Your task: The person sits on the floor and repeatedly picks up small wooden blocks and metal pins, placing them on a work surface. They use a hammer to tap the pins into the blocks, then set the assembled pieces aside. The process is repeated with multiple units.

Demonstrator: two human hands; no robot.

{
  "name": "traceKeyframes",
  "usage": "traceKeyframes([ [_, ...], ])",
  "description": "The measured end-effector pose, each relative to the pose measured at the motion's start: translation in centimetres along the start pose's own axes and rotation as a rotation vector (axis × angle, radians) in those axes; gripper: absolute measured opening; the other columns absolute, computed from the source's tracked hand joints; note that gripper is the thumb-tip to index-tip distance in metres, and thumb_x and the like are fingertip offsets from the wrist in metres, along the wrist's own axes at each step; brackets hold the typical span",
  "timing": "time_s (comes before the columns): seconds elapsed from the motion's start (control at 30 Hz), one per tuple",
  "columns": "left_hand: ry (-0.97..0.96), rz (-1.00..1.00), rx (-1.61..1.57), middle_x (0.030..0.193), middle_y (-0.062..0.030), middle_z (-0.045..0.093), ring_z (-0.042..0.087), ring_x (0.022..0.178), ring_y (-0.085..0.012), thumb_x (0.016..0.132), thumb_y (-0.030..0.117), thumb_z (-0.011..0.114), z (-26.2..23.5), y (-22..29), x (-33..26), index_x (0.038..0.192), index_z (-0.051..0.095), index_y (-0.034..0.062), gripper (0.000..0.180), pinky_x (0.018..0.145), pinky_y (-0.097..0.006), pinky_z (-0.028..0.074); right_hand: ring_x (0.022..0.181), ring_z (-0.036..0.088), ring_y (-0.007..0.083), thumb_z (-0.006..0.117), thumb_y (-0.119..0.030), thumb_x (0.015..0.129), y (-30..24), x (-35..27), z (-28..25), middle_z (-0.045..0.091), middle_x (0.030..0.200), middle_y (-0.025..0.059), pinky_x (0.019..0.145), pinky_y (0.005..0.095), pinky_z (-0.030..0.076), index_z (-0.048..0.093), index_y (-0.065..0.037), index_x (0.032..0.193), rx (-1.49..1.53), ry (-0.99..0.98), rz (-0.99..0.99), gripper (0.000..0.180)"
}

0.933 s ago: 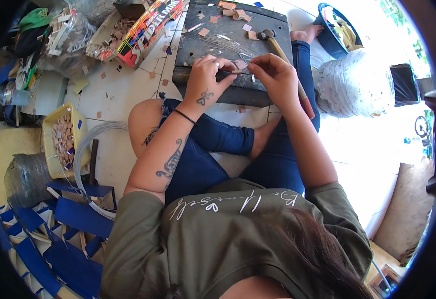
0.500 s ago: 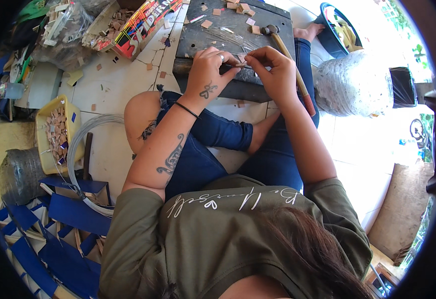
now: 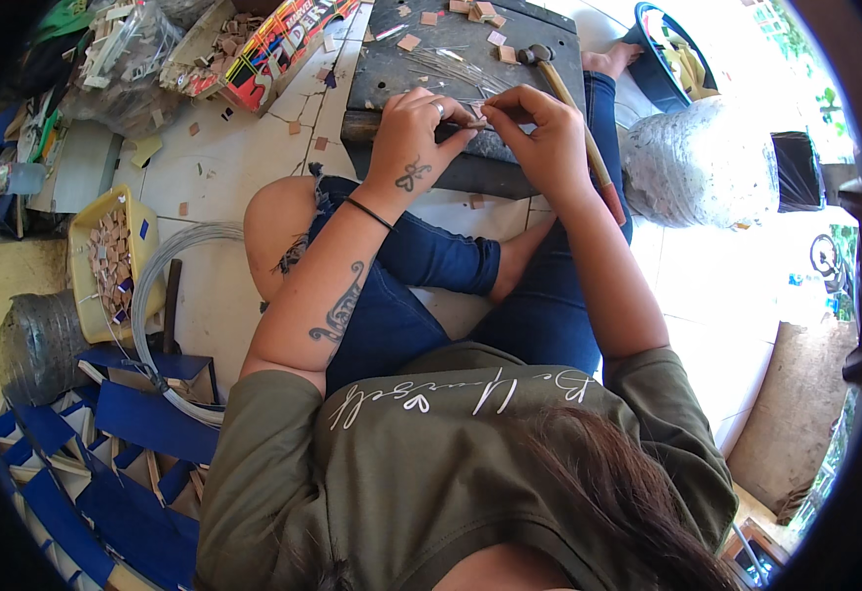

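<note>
Left of the hammer [image 3: 555, 85], my left fingers [image 3: 461, 115] pinch a likely light, stiff chip [image 3: 476, 124], best edge-held; right fingers [image 3: 502, 104], I can't tell.

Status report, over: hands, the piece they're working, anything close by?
Left hand pinching small brown piece. Right hand pinched close beside it, contents too small to tell. Hammer lies alongside right hand; thin wires just beyond both.

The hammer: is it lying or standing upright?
Lying: the hammer has its head on the dark block, handle slanting past its edge.
</note>
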State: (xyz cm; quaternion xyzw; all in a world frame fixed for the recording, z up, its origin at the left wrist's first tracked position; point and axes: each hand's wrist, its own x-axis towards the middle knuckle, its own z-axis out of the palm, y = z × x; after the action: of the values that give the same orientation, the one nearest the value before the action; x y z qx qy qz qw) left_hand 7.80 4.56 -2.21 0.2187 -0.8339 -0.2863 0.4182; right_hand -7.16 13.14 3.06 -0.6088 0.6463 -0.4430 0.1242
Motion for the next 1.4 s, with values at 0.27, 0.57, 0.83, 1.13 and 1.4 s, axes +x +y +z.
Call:
traceKeyframes([
  [0.27, -0.009, -0.04, -0.018, 0.08, -0.0028, 0.069, 0.061, 0.083, -0.0231, 0.073, 0.014, 0.076, -0.1, 0.1, 0.0, 0.082, 0.07, 0.0098, 0.012, 0.085, -0.038, 0.043, 0.07, 0.068, 0.028, 0.068, -0.01, 0.08, -0.1, 0.8, -0.3, 0.069, 0.079, 0.015, 0.066, 0.0336, 0.054, 0.067, 0.001, 0.087, -0.079, -0.077, -0.062, 0.012],
  [0.57, -0.034, -0.131, -0.135, 0.079, -0.0092, 0.067, 0.064, 0.076, -0.027, 0.078, 0.011, 0.071, 0.2, 0.7, 1.3, 0.084, 0.069, 0.0036, 0.009, 0.071, -0.038, 0.05, 0.074, 0.065, 0.0255, 0.071, -0.012, 0.078, 0.1, 1.1, -0.1, 0.067, 0.087, 0.012, 0.068, 0.0331, 0.052, 0.068, -0.001, 0.088, -0.115, -0.099, -0.035, 0.015],
  [0.83, -0.017, 0.01, -0.164, 0.079, -0.0096, 0.065, 0.063, 0.079, -0.0283, 0.079, 0.009, 0.07, 0.6, 0.8, 0.9, 0.079, 0.067, 0.0011, 0.008, 0.072, -0.037, 0.049, 0.102, 0.059, 0.0308, 0.073, -0.024, 0.079, 2.2, -2.5, -5.2, 0.061, 0.105, 0.0119, 0.089, 0.0391, 0.047, 0.062, -0.005, 0.112, -0.494, 0.063, 0.012, 0.039],
  [1.13, 0.083, 0.271, 0.028, 0.085, -0.0082, 0.066, 0.064, 0.08, -0.0274, 0.076, 0.005, 0.073, 0.9, 0.8, 0.1, 0.083, 0.066, 0.004, 0.01, 0.07, -0.035, 0.05, 0.098, 0.059, 0.0275, 0.075, -0.019, 0.077, 2.0, -4.9, -5.4, 0.06, 0.104, 0.0109, 0.084, 0.0376, 0.048, 0.06, -0.006, 0.119, -0.383, 0.025, -0.022, 0.046],
  [1.4, 0.068, 0.199, -0.03, 0.084, -0.0084, 0.067, 0.064, 0.08, -0.0261, 0.072, 0.005, 0.078, 1.1, 0.8, -0.7, 0.083, 0.067, 0.0041, 0.016, 0.072, -0.034, 0.05, 0.079, 0.065, 0.0159, 0.071, -0.005, 0.08, 1.4, -2.3, -0.5, 0.069, 0.09, 0.0071, 0.071, 0.0273, 0.051, 0.071, -0.001, 0.095, 0.12, -0.016, -0.025, 0.015],
])
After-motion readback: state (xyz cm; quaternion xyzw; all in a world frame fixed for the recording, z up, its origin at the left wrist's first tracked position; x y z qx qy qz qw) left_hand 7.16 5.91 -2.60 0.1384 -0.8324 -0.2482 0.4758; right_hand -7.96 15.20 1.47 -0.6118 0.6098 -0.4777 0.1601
